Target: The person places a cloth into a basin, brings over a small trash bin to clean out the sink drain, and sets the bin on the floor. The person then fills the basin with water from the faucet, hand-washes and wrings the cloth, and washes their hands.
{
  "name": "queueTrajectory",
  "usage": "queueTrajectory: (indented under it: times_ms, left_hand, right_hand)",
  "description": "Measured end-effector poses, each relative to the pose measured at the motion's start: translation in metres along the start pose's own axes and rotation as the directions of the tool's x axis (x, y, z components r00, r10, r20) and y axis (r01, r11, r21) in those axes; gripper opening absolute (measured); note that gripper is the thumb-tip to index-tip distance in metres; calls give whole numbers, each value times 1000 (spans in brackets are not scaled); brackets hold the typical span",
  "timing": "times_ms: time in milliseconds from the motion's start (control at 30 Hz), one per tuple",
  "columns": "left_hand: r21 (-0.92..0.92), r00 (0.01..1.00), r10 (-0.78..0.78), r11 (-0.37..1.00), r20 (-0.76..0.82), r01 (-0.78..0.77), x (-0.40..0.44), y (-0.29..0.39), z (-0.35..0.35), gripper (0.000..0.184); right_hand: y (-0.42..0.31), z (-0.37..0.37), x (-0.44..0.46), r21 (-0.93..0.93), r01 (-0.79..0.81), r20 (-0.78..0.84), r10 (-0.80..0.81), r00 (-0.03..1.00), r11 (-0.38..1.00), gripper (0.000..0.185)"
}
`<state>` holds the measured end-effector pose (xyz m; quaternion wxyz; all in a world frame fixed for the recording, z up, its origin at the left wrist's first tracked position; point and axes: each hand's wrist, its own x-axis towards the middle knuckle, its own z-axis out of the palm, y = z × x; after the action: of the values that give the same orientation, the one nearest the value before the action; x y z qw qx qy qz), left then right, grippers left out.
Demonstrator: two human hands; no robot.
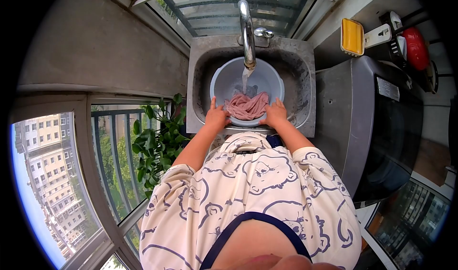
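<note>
A light blue-grey basin sits in the metal sink under a chrome faucet. Water runs from the spout into it. Bunched pink cloth lies at the near side of the basin, with water beyond it. My left hand grips the basin's near left rim, thumb side toward the cloth. On the near right rim, my right hand has its fingers at the edge, close to the cloth. The undersides of both grips are hidden.
Green leafy plants stand left of the sink by the window railing. A grey washing machine is on the right. Above it hang a yellow soap dish and a red object. A window is behind the faucet.
</note>
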<state>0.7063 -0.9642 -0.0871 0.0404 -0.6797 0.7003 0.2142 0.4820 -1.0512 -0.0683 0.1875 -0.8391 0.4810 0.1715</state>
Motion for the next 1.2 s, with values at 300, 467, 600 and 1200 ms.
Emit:
queueTrajectory:
  times_ms: [300, 467, 600, 1200]
  left_hand:
    - [30, 1000, 23, 999, 2, -23, 1, -3, 5, 22]
    - [37, 999, 33, 999, -2, -33, 2, -3, 5, 22]
    - [32, 999, 35, 999, 1, -35, 2, -3, 6, 22]
    - [-4, 1000, 21, 1000, 1, -21, 1, -2, 3, 22]
  right_hand:
    - [1, 3, 2, -4, 1, 6, -1, 1000, 1000, 65]
    - [1, 3, 2, -9, -4, 11, 4, 1000, 1000, 65]
    - [1, 2, 2, -10, -9, 16, 9, 1000, 1000, 65]
    - [1, 4, 2, 7, -4, 3, 4, 1000, 1000, 64]
